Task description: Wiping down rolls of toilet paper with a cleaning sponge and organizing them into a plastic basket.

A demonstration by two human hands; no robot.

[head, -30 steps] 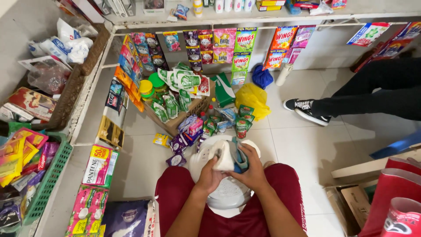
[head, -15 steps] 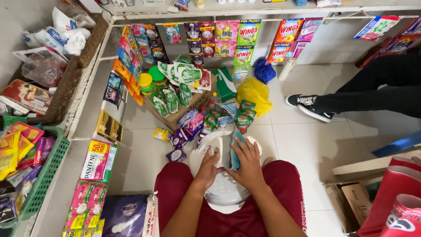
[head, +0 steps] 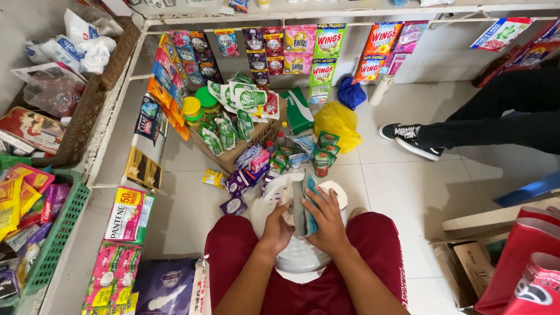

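White fan housing [head: 291,256] rests on the person's lap, between red-clad thighs. Left hand [head: 276,228] lies on its surface, fingers curled together against the plastic. Right hand [head: 325,220] presses a grey-and-blue cloth [head: 303,204] onto the housing, fingers clamped on the cloth. Sachets in a cardboard box [head: 245,143] sit just beyond on the tiled floor [head: 408,192].
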